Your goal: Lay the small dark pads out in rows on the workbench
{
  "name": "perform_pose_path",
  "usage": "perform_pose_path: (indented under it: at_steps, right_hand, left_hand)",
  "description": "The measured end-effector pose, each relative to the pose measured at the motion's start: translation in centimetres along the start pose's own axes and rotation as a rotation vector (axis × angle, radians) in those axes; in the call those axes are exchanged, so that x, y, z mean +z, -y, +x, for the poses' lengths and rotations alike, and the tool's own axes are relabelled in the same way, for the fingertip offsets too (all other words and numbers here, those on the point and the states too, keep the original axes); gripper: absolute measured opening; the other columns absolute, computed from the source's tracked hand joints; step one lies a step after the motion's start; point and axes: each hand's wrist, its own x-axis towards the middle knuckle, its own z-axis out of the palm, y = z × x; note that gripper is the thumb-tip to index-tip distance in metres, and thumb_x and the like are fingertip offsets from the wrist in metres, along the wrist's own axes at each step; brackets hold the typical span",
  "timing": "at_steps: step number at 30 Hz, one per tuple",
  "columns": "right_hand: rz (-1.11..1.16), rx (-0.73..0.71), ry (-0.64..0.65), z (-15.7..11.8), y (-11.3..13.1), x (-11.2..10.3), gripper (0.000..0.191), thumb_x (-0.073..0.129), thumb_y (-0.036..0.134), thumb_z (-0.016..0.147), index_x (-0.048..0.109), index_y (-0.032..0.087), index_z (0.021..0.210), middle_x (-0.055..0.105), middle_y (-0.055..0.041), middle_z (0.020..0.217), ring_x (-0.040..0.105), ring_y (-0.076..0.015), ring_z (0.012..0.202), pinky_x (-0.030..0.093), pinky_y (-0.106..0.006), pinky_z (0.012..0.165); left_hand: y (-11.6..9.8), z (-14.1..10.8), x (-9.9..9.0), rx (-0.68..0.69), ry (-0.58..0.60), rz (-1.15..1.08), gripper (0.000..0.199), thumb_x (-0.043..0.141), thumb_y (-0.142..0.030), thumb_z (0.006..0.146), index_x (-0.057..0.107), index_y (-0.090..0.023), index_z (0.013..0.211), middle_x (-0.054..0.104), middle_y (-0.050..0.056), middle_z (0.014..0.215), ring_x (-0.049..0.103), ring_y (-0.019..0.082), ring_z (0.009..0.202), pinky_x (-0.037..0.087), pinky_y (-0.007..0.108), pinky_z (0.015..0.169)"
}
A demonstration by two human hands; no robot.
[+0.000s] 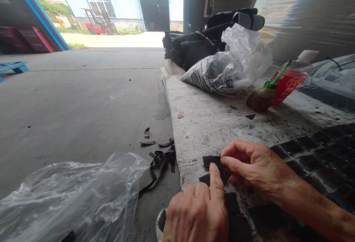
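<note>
A small black rectangular piece of sheet material [210, 161] lies near the left edge of the pale worktable. My right hand [253, 164] pinches its right end between thumb and fingers. From below, my left hand [198, 210] reaches in with the index finger stretched out, its tip at the lower edge of that piece. The other left fingers are bent, and I see nothing held in them. Just under the piece, a second black piece [204, 178] is partly covered by my hands. More flat black pieces [235, 220] lie beside my left hand.
Rows of black pieces [313, 149] cover the table's right side. Behind them stand a brown pot-like object [260, 99] with a green stem, a red-labelled bottle [292, 81] and a plastic bag [230, 66]. Black scraps [162, 157] and clear plastic sheeting [83, 194] lie left of the table.
</note>
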Motion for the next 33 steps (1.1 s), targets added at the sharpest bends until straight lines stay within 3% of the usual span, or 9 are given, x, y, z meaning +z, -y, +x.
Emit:
perform_pose_path:
  at_steps: [10, 15, 18, 25, 31, 33]
  right_hand:
    - [-0.025, -0.023, -0.004, 0.1, 0.1, -0.1, 0.009, 0.058, 0.025, 0.076, 0.059, 0.020, 0.069, 0.057, 0.0044, 0.054, 0.051, -0.0091, 0.046, 0.038, -0.018, 0.041]
    - [0.063, -0.014, -0.015, 0.1, 0.1, -0.8, 0.019, 0.053, 0.039, 0.084, 0.058, 0.021, 0.081, 0.056, 0.0050, 0.062, 0.049, -0.0072, 0.043, 0.036, -0.017, 0.037]
    - [0.123, 0.012, -0.032, 0.0, -0.3, -1.2, 0.026, 0.050, 0.045, 0.086, 0.055, 0.020, 0.081, 0.050, 0.0072, 0.048, 0.041, -0.0063, 0.035, 0.031, -0.016, 0.034]
    - [0.285, 0.078, -0.082, 0.3, -0.7, -1.3, 0.029, 0.057, 0.045, 0.076, 0.052, 0.019, 0.087, 0.057, 0.0050, 0.046, 0.042, -0.0079, 0.031, 0.033, -0.018, 0.033]
    - [0.218, 0.024, -0.117, -0.4, 0.4, -2.4, 0.023, 0.060, 0.042, 0.077, 0.057, 0.022, 0.087, 0.047, 0.0091, 0.038, 0.035, -0.0070, 0.029, 0.025, -0.017, 0.030]
    - [0.063, -0.044, -0.112, -0.6, 0.9, -2.6, 0.018, 0.061, 0.040, 0.078, 0.060, 0.023, 0.084, 0.048, 0.0084, 0.042, 0.039, -0.0073, 0.033, 0.026, -0.018, 0.032]
  left_hand:
    - [-0.1, -0.1, 0.4, -0.019, 0.013, -0.004, 0.051, 0.046, -0.005, 0.076, 0.042, -0.003, 0.127, 0.056, -0.002, 0.065, 0.057, 0.017, 0.050, 0.049, 0.031, 0.038]
    - [0.2, -0.2, 0.6, -0.006, -0.017, -0.001, 0.055, 0.041, 0.001, 0.072, 0.040, -0.003, 0.127, 0.055, -0.003, 0.063, 0.057, 0.016, 0.049, 0.049, 0.030, 0.039]
    - [0.5, -0.1, 0.5, 0.026, -0.032, 0.000, 0.055, 0.038, 0.001, 0.072, 0.038, -0.003, 0.126, 0.054, -0.003, 0.062, 0.057, 0.016, 0.048, 0.048, 0.029, 0.037]
    - [0.7, -0.1, 0.4, 0.016, -0.060, -0.060, 0.054, 0.037, -0.001, 0.075, 0.034, -0.004, 0.128, 0.057, -0.004, 0.064, 0.058, 0.015, 0.050, 0.048, 0.027, 0.040]
    - [1.1, -0.2, 0.7, 0.049, -0.018, -0.111, 0.056, 0.037, -0.004, 0.077, 0.029, -0.003, 0.132, 0.058, -0.003, 0.066, 0.059, 0.015, 0.053, 0.048, 0.026, 0.041]
    - [1.3, -0.2, 0.6, 0.056, -0.007, -0.130, 0.056, 0.037, -0.004, 0.077, 0.029, -0.003, 0.132, 0.059, -0.002, 0.067, 0.060, 0.015, 0.053, 0.049, 0.025, 0.043]
